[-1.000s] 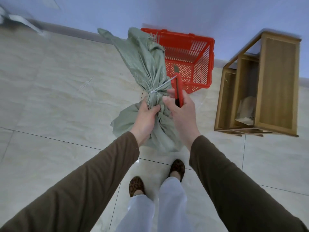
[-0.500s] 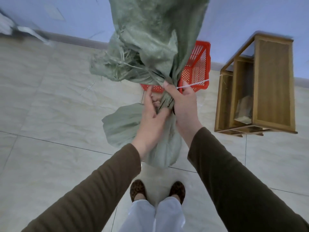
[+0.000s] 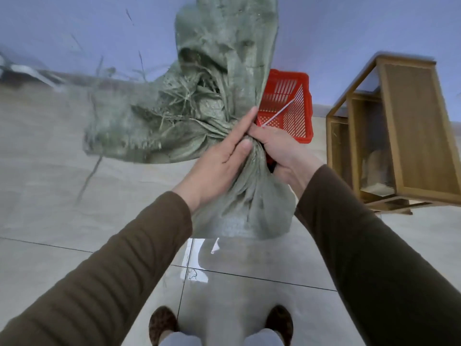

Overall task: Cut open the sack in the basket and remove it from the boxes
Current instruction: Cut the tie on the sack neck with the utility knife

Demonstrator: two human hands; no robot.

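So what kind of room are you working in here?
Looks like a plain indoor room, maybe storage: glossy tiled floor, bare pale wall, a wooden cabinet and a red basket by it.

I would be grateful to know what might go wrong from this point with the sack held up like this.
1. The right hand grips the sack neck together with a red tool, possibly the cutter; its blade is hidden, and the left hand lies close beside it, so a slip might nick a finger.
2. The sack's frayed strands hang loose and could snag.
3. The lifted sack hides most of the basket, so lowering it may catch the rim.
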